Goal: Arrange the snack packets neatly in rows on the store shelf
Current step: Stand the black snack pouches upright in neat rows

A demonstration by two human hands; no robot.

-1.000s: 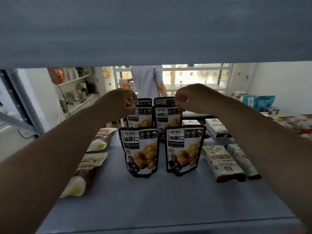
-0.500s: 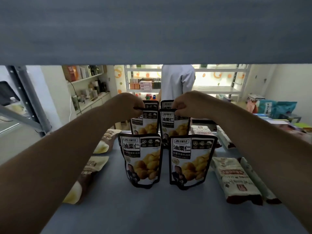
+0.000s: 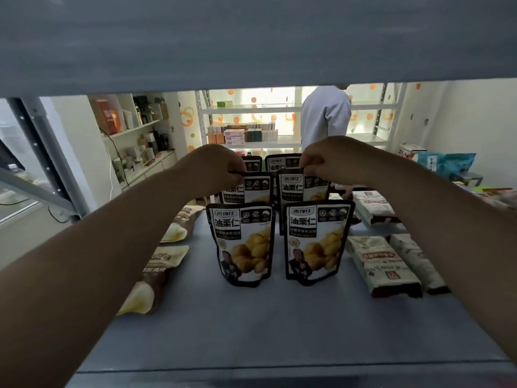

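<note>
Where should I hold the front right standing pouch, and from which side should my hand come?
Pinch the flat top seal of the front right pouch from above, across front and back: it stands upright, top edge free, with the front left pouch close beside it.

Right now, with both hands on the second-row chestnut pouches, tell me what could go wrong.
1. The left hand and right hand pinch only the top edges of the second-row chestnut pouches. If tugged forward, these could topple the free-standing front pouches just ahead.
2. The back-row pouches stand right behind the knuckles and could be knocked over.
</note>
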